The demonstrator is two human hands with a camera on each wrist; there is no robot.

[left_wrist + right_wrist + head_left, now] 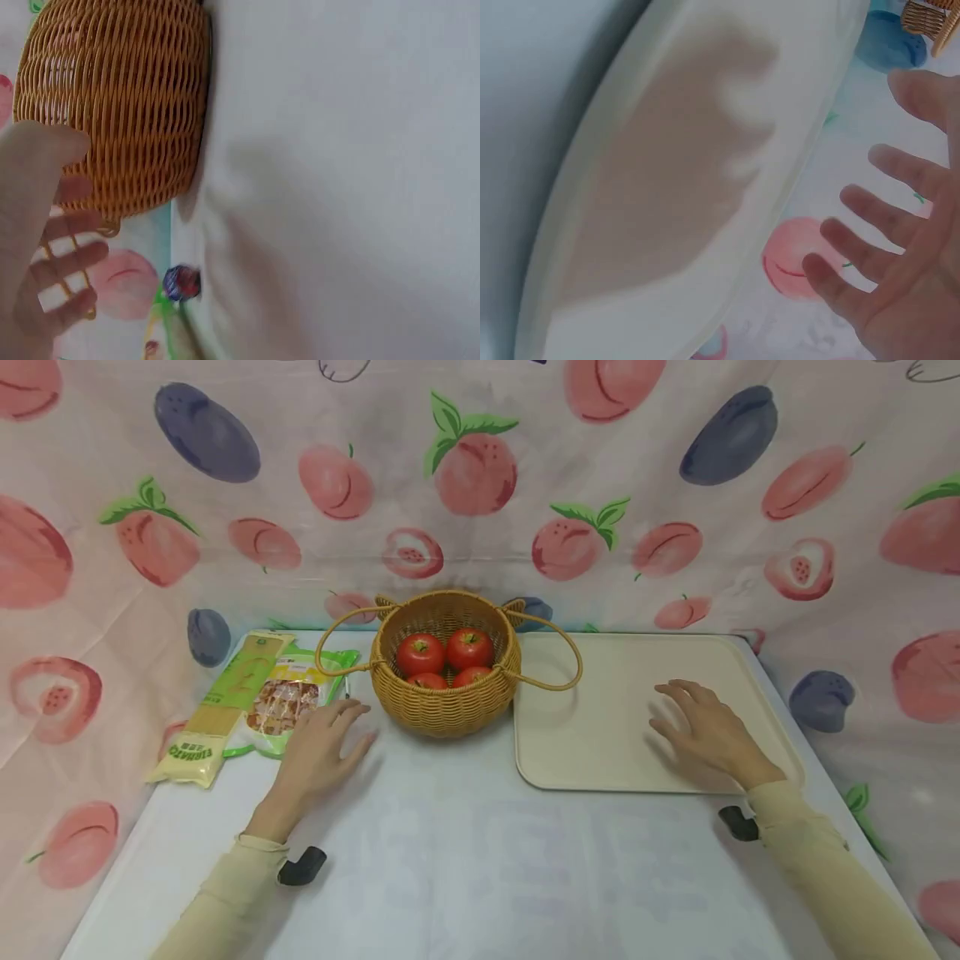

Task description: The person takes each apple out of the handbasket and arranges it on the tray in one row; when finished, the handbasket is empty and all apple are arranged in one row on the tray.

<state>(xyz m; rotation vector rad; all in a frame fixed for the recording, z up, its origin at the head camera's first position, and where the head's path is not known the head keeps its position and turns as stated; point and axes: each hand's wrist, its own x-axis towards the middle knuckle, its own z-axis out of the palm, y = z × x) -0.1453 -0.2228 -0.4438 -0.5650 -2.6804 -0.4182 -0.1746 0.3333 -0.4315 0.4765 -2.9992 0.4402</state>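
A round wicker basket point(450, 714) with two looped handles stands at the back middle, holding several red fruits point(469, 648) that look like apples. To its left, my left hand point(318, 752) hovers with fingers spread and touches nothing. The left wrist view shows the basket's woven side point(120, 112) close beyond the thumb. Over the right part of a flat beige tray point(600, 718), my right hand point(708, 735) hangs with loosely bent fingers and holds nothing. Its shadow falls on the tray point(727, 300) in the right wrist view.
At the back left, a long green-and-yellow packet point(240, 681) lies beside a green-and-white bag point(288, 697) with brown pieces showing. A small dark, shiny thing point(182, 283) sits near the bag. A fruit-print curtain point(480, 543) borders the white table point(480, 860).
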